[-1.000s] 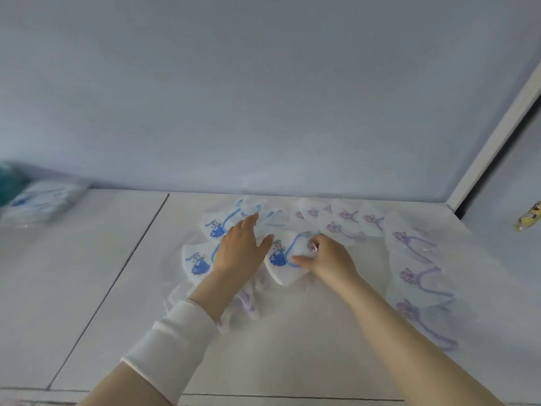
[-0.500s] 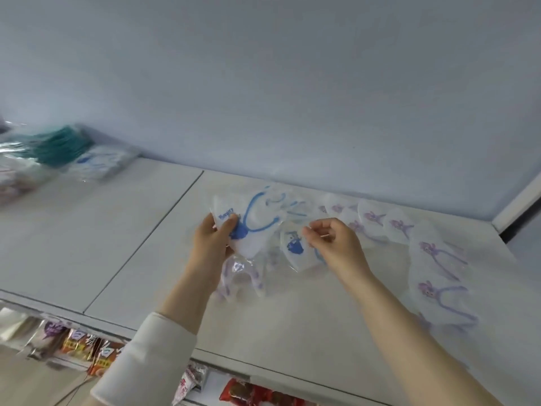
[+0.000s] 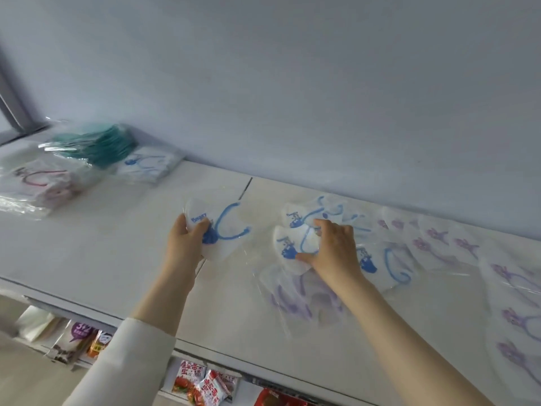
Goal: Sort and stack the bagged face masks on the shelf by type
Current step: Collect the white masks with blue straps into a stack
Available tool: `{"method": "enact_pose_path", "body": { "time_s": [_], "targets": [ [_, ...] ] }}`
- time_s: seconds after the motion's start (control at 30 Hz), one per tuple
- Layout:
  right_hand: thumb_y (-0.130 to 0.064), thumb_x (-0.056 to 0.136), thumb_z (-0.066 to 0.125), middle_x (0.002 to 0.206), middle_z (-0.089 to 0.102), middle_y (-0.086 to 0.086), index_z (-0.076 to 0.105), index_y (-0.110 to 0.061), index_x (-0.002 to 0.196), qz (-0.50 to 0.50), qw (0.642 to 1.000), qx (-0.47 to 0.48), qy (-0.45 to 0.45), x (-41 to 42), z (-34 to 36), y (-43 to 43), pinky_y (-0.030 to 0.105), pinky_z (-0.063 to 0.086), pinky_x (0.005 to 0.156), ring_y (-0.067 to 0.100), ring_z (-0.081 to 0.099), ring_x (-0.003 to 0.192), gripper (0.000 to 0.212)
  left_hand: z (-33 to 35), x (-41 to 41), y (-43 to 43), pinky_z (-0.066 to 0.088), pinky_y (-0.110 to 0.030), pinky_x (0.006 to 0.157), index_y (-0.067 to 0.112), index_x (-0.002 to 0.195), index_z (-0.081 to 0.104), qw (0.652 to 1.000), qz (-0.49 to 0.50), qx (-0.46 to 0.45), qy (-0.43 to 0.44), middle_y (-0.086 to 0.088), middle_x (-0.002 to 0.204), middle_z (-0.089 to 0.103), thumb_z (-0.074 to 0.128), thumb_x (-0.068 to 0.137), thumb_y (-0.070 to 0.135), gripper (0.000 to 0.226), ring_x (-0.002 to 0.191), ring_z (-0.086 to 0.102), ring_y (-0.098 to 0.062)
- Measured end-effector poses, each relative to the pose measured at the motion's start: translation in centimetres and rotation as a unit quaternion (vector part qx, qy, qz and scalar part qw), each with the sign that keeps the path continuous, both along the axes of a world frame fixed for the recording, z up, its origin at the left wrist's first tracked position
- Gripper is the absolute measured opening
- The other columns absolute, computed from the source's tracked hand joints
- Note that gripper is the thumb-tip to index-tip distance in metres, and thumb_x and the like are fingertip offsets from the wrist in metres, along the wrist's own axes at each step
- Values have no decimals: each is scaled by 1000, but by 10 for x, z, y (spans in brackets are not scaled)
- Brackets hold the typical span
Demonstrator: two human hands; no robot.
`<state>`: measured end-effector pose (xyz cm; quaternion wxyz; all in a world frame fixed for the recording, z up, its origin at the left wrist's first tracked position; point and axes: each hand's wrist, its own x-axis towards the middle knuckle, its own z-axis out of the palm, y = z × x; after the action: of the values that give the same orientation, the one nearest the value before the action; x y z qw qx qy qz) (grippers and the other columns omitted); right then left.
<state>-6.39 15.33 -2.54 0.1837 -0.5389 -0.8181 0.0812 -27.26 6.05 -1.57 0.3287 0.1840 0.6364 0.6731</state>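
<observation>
- The left hand (image 3: 187,241) is gripping a clear-bagged white mask with blue straps (image 3: 229,238) over the white shelf (image 3: 117,247).
- The right hand (image 3: 333,247) is pinching a second blue-strapped mask (image 3: 288,249) lying on it.

Your left hand (image 3: 187,241) covers the lower corner of the blue-strapped mask bag (image 3: 227,230) it grips, and your thumb hides part of the blue print. Your right hand (image 3: 332,249) conceals the right side of the second blue mask bag (image 3: 288,247) it pinches. The purple-strapped masks (image 3: 509,276) run off the right edge. At far left, the pink-strapped stack (image 3: 38,177) is blurred and cut by the frame. Below the shelf (image 3: 117,230), snack packets (image 3: 199,382) are cropped at the bottom, their lettering too small to read.
</observation>
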Motion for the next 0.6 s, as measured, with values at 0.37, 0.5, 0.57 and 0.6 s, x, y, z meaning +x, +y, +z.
{"method": "enact_pose_path", "body": {
  "time_s": [0.37, 0.5, 0.57, 0.6],
  "targets": [
    [-20, 71, 79, 102, 57, -2, 49, -25, 104, -106, 897, -93, 418, -18, 33, -15, 20, 44, 74, 11, 53, 92, 45, 5, 42, 27, 53, -28, 61, 17, 92, 57, 973, -203, 63, -87, 3, 78, 68, 60, 91, 25, 8, 68, 65, -11],
    [-27, 75, 76, 94, 60, -9, 58, -17, 106, -96, 924, -96, 357, -23, 22, -13, 16, 38, 76, 4, 55, 85, 38, 0, 35, 38, 53, -30, 63, 12, 97, 59, 978, -193, 58, -51, -7, 88, 69, 65, 86, 10, 13, 71, 65, -17],
    [-30, 77, 73, 107, 64, -1, 59, -12, 110, -126, 941, -69, 306, -8, 18, 6, 22, 41, 83, 14, 59, 98, 40, -4, 15, 43, 53, -36, 73, 13, 97, 58, 987, -152, 36, -51, -9, 91, 67, 59, 88, 4, 13, 75, 64, -19],
    [-32, 76, 74, 115, 63, 3, 57, -11, 114, -136, 955, -60, 258, -2, 17, 17, 26, 41, 89, 20, 57, 108, 47, -6, 6, 46, 51, -41, 78, 11, 101, 57, 988, -142, 24, -47, -12, 95, 65, 58, 89, 2, 15, 80, 62, -24]
  ]
}}
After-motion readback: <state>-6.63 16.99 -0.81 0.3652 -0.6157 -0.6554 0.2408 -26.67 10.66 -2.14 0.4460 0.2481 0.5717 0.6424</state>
